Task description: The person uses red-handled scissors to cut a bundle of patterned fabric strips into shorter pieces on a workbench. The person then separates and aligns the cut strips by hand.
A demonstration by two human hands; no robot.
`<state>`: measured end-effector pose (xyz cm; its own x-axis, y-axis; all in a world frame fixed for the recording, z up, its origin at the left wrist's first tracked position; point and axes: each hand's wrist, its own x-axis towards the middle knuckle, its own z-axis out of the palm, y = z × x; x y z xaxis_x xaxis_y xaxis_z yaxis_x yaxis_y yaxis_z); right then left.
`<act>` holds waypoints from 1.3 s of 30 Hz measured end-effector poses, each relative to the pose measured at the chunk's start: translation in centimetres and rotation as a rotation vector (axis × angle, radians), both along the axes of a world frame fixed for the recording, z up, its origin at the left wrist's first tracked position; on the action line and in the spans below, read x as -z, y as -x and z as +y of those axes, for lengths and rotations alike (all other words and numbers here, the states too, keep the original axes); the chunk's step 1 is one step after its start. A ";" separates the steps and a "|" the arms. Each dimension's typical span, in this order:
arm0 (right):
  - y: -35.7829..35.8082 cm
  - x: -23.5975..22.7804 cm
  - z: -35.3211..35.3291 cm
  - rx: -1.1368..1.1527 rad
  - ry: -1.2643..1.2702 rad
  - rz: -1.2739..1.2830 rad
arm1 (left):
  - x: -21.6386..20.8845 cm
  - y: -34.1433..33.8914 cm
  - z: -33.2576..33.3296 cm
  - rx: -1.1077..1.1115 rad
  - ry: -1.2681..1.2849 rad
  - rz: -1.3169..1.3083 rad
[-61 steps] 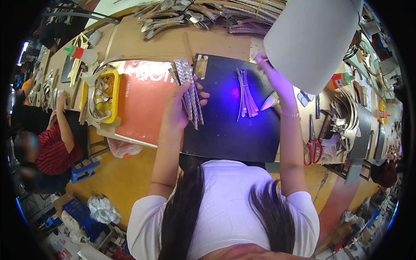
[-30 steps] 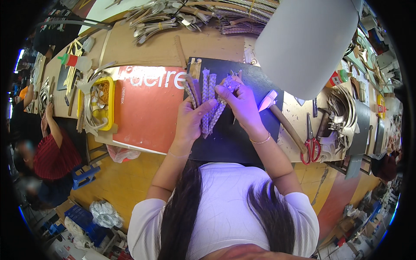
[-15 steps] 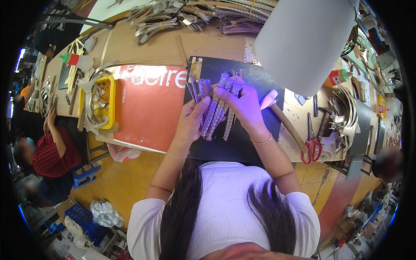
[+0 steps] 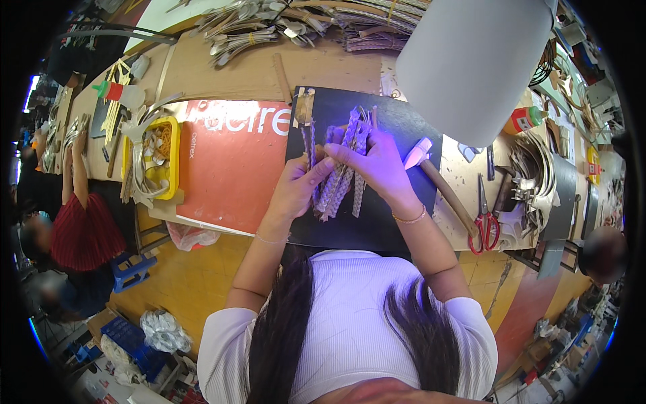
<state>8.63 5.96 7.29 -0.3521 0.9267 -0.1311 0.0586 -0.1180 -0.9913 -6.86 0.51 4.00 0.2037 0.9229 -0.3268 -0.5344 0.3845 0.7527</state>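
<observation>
Between my hands is a bunch of flat braided straps, greyish and tinted purple by the light. My left hand is closed on the left side of the bunch, its thumb pressing the straps. From the right, my right hand grips the same bunch, thumb across the front and fingers mostly hidden behind. The straps stand roughly upright, their upper ends fanned out and a narrow one leaning apart at the left. Under them lies a black mat. A hammer with a wooden handle rests just right of my right hand.
A red board lies left of the mat, beside a yellow basket of rubber bands. Red-handled scissors and curved strap pieces are at right. A large grey lamp shade overhangs the table. Strap bundles line the back.
My hands have shifted the straps slightly; the left strap now stands farther apart from the rest. At the far left, a co-worker in red has stretched both arms out toward the table.
</observation>
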 end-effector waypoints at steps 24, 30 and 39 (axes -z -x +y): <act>-3.5 2.4 -1.3 0.083 -0.111 -0.075 | -0.2 -1.3 0.6 0.226 0.248 0.030; -8.3 1.3 -2.7 0.219 0.009 -0.085 | -1.2 -3.1 0.8 0.195 0.124 0.230; -25.3 1.3 -11.2 0.554 -0.046 -1.343 | -1.2 -3.6 2.1 0.225 0.219 0.138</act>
<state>33.95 -5.22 5.97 0.4072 0.9127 -0.0338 0.8854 -0.4035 -0.2306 -3.24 2.63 5.21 0.3341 0.7647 -0.5510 -0.3172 0.6417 0.6983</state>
